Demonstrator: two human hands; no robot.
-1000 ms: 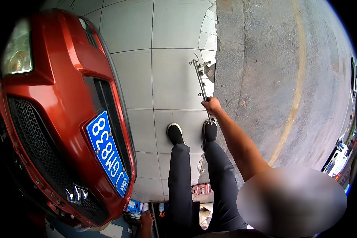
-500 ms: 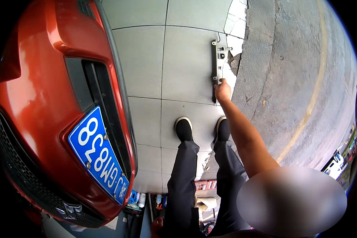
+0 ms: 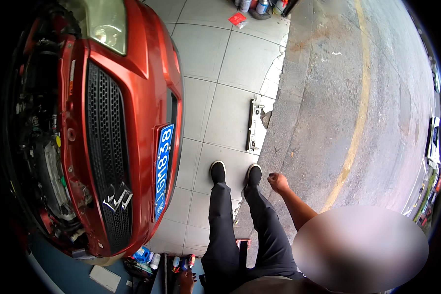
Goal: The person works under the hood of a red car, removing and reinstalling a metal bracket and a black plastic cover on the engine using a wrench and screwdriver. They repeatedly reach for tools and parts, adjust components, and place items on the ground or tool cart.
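Observation:
My right hand [image 3: 278, 183] is raised beside my right shoe, its fingers curled closed; whatever may be inside them is hidden. On the floor tiles ahead of my shoes lies a long, narrow metal part [image 3: 253, 123] with small mounting tabs and a short pipe fitting on its right side. A clear gap separates my right hand from it. At the lower edge, my left hand [image 3: 186, 281] hangs low beside my left leg, fingers slightly apart and dark, with nothing seen in them. It is nearest a group of small bottles and cans [image 3: 183, 264].
A red car [image 3: 149, 78] with its engine bay [image 3: 44, 147] exposed fills the left side. My black shoes [image 3: 218, 171] stand on pale tiles [image 3: 230, 122]. To the right runs rough pavement [image 3: 323, 117] with a yellow line. Spray cans [image 3: 262, 7] and a red packet [image 3: 237, 19] lie far ahead.
My right hand has left the metal part and drawn back toward me. The metal part stays on the floor. My view has shifted, bringing in the car's headlight and engine bay.

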